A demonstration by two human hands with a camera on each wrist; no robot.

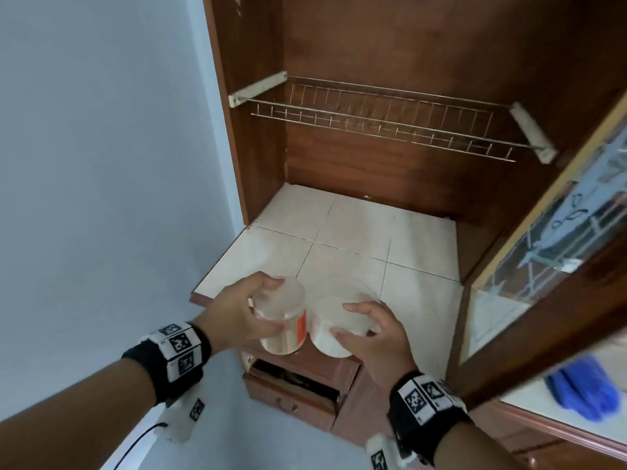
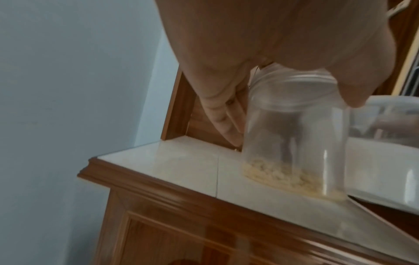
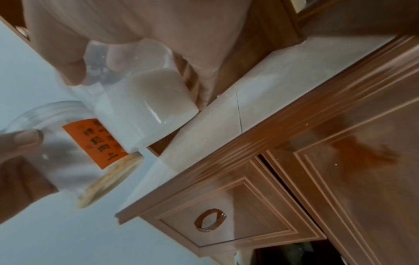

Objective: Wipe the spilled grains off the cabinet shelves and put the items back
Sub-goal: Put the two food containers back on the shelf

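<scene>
Jars: two of them, both in the air at the front lip of the tiled shelf (image 1: 356,228), side by side and pretty much touching.
Left hand (image 1: 237,310): wrapped over the lid end of the clear jar (image 1: 283,320), thumb on one side and fingers down the far side. Top grip makes sense, it can lower the jar straight down without knuckles hitting the tiles.
Clear jar contents: a thin layer of pale grains (image 2: 292,176) sitting at the bottom, so it looks mostly empty and should be light. Orange label (image 3: 95,143) faces the other jar.
Right hand (image 1: 369,334): clamped from above round the white-filled jar (image 1: 334,329), fingers spread over the lid. Same idea, grab the top, drop it in place.
White jar: looks nearly full, so I'd guess heavier. It's tipped a bit in the right wrist view, its base just over the shelf edge.
Shelf: I can't spot loose grains on the tiles from the head view, bit blurry though. Looks wiped to me, so this reads as the putting-back part.
Wire rack (image 1: 383,120): bare, hangs higher up inside the cabinet, well clear of the jars.
Blue cloth (image 1: 583,391): lying on the counter off to the right, past the open glass door (image 1: 556,239). Nobody's holding it.
Watch out: jars are still at the very edge, they'd need pushing further in or they could tip off the front.
</scene>
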